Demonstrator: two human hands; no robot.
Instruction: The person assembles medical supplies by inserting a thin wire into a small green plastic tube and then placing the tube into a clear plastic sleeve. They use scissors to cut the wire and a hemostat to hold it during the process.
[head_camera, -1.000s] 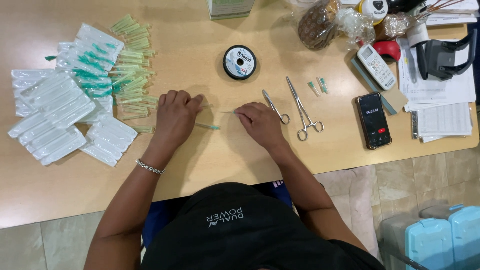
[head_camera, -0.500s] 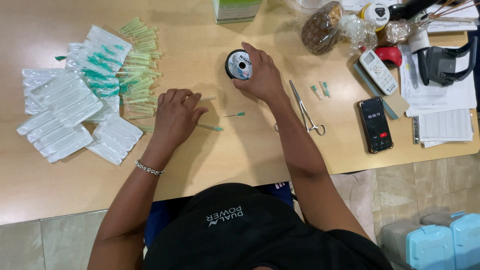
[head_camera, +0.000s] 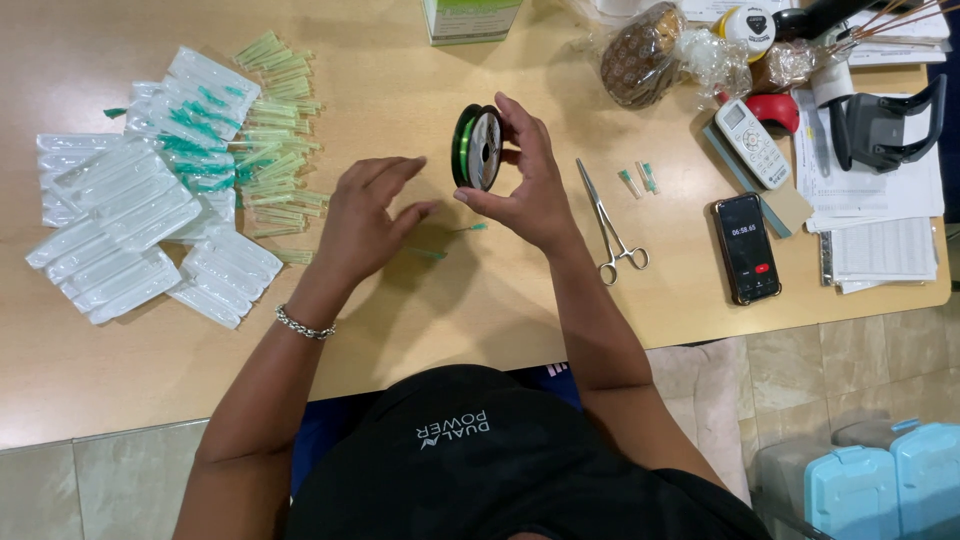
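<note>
Tabletop (head_camera: 420, 70), light wood. Left edge: clear blister packs (head_camera: 120, 220), green-capped needles (head_camera: 275, 150). Centre: forceps (head_camera: 610, 225). Right edge: phone (head_camera: 748, 248), remote (head_camera: 750, 142), papers (head_camera: 880, 250), possibly wrapped food (head_camera: 645, 55).

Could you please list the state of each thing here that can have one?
Spool: lifted off the table, on edge, held by the right hand.
Left hand: open, holding nothing, beside the spool.
Forceps: lying flat on the table, jaws closed.
Phone: lying flat, screen lit.
Needle packets: piled on the table, sealed as far as can be seen.
</note>
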